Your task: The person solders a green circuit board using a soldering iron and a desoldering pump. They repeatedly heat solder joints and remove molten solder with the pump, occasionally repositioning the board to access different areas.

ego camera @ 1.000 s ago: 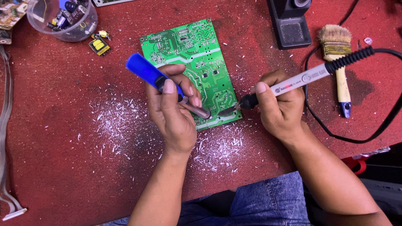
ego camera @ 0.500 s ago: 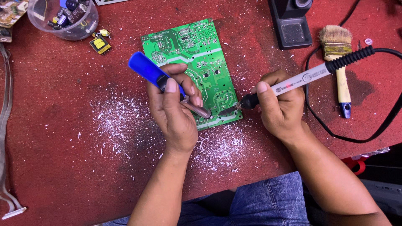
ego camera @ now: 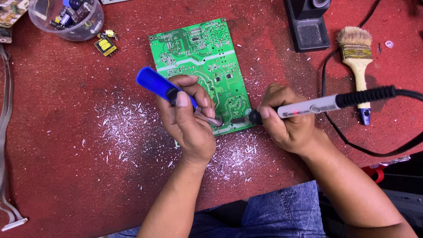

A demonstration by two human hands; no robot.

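A green circuit board (ego camera: pixel 198 57) lies solder side up on the red mat. My left hand (ego camera: pixel 187 121) grips a blue-handled desoldering pump (ego camera: pixel 154 83), its metal tip resting on the board's near edge. My right hand (ego camera: pixel 286 123) holds a soldering iron (ego camera: pixel 326 105) with a grey body and black grip. The iron's tip meets the board at its near right corner, close to the pump's tip.
A clear bowl of small parts (ego camera: pixel 66 17) and a yellow component (ego camera: pixel 105 45) sit at the far left. A black iron stand (ego camera: pixel 308 31) and a paintbrush (ego camera: pixel 357 57) lie far right. White flecks (ego camera: pixel 128 128) cover the mat. A grey ribbon cable (ego camera: pixel 5 132) runs along the left edge.
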